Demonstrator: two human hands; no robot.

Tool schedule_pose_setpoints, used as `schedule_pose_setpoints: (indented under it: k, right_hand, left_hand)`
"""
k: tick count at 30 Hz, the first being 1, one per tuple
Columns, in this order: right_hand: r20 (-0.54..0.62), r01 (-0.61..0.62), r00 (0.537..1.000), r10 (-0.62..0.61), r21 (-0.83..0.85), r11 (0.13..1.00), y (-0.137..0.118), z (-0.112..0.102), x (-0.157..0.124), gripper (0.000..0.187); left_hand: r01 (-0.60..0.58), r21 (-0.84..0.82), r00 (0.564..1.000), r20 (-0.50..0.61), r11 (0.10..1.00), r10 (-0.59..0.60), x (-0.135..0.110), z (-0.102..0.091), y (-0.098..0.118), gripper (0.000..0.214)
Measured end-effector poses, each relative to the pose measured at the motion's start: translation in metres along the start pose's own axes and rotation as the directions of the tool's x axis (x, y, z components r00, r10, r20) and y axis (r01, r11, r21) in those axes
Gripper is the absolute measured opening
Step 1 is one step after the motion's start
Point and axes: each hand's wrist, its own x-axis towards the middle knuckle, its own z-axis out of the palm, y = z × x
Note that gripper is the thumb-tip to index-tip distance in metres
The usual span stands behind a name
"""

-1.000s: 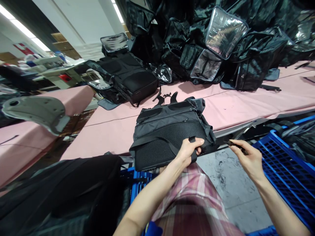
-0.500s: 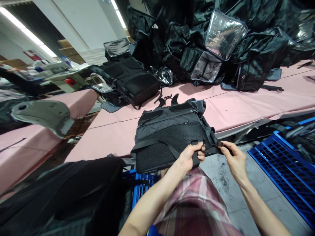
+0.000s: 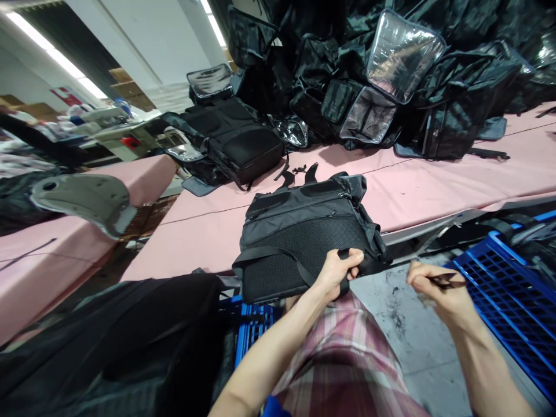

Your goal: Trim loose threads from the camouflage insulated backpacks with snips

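Observation:
A black backpack (image 3: 304, 220) lies with its mesh back panel up at the near edge of the pink table, tilted towards me. My left hand (image 3: 341, 269) is closed on a black webbing strap (image 3: 345, 284) at the backpack's lower right corner. Another strap (image 3: 278, 252) loops loosely across the mesh. Off to the right, apart from the backpack, my right hand (image 3: 438, 286) is a closed fist. Slim dark thread snips (image 3: 449, 280) stick out of it; their tips are blurred or hidden.
More black bags pile up at the back of the pink table (image 3: 456, 179), some showing silver lining. Another black backpack (image 3: 243, 142) lies behind mine. A blue crate (image 3: 504, 278) stands at right, and dark bags (image 3: 143, 341) fill the near left.
My right hand has pulled away from the strap by the backpack's corner, moving right and slightly down. My left hand stays at the corner, and the backpack has hardly moved.

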Motion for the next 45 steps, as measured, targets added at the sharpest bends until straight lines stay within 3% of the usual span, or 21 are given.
schedule_pose_setpoints:
  k: [2,4,9,12,16,19,21,24,26,29,32,34,37,41,45]
  right_hand:
    - [-0.086,-0.052,0.995,0.04,-0.141,0.989,0.009,-0.012,0.001,0.021]
    - [-0.119,-0.037,0.993,0.004,-0.28,0.959,0.011,-0.014,0.005,0.027]
    - [0.131,0.121,0.988,-0.088,-0.272,0.955,-0.008,0.015,0.02,0.02]
    - [0.199,0.096,0.979,-0.055,-0.207,0.974,-0.015,0.03,0.027,0.015]
    - [0.115,-0.048,0.992,0.056,-0.074,0.996,-0.012,0.036,0.034,0.024]
    - [0.105,-0.149,0.984,0.146,0.022,0.989,-0.008,0.036,0.036,0.03]
    - [0.024,-0.156,0.987,0.156,-0.008,0.988,-0.003,0.036,0.033,0.027]
    - [-0.167,-0.113,0.983,0.08,-0.2,0.973,0.006,0.033,0.024,0.039]
    - [-0.211,-0.067,0.978,-0.006,-0.335,0.94,0.01,0.031,0.015,0.032]
    - [-0.169,0.129,0.958,-0.233,-0.472,0.872,0.007,0.028,0.007,0.018]
    - [-0.061,0.303,0.91,-0.41,-0.579,0.757,-0.001,0.026,0.006,0.02]
    - [-0.007,0.333,0.901,-0.433,-0.628,0.703,-0.004,0.024,0.008,0.021]
    - [0.044,0.345,0.911,-0.41,-0.625,0.7,-0.002,0.019,0.01,0.017]
    - [0.024,0.344,0.915,-0.404,-0.572,0.745,0.003,0.013,0.009,0.012]
    - [0.031,0.368,0.894,-0.448,-0.622,0.691,0.001,0.009,0.009,0.018]
  left_hand:
    - [0.051,0.062,0.996,0.074,0.997,-0.056,-0.001,0.001,0.001,0.037]
    - [0.075,0.11,0.984,0.153,0.991,-0.092,-0.003,0.005,0.0,0.04]
    - [0.052,0.227,0.95,0.288,0.972,-0.118,-0.006,0.013,-0.005,0.025]
    - [0.033,0.3,0.951,0.284,0.953,-0.123,-0.012,0.01,-0.001,0.018]
    - [-0.04,0.188,0.981,0.192,0.981,0.003,-0.021,0.004,0.009,0.038]
    - [-0.072,0.137,0.995,0.08,0.988,0.062,-0.023,0.002,0.013,0.034]
    - [-0.053,0.09,0.998,0.042,0.995,0.049,-0.021,0.001,0.013,0.033]
    - [0.003,-0.037,1.0,-0.017,0.999,-0.003,-0.016,-0.001,0.013,0.036]
    - [0.036,-0.1,0.999,-0.026,0.994,-0.039,-0.014,-0.003,0.013,0.036]
    - [0.046,-0.114,0.999,-0.013,0.992,-0.048,-0.011,-0.003,0.013,0.036]
    - [0.026,-0.063,1.0,0.004,0.998,-0.026,-0.01,-0.001,0.014,0.035]
    - [0.018,-0.03,1.0,0.008,0.999,-0.018,-0.009,0.0,0.014,0.035]
    - [0.015,0.027,1.0,0.027,1.0,-0.016,-0.009,-0.001,0.015,0.034]
    - [0.018,0.076,0.999,0.041,0.997,-0.021,-0.009,-0.002,0.017,0.034]
    - [0.016,0.115,0.999,0.049,0.993,-0.022,-0.007,-0.001,0.016,0.032]
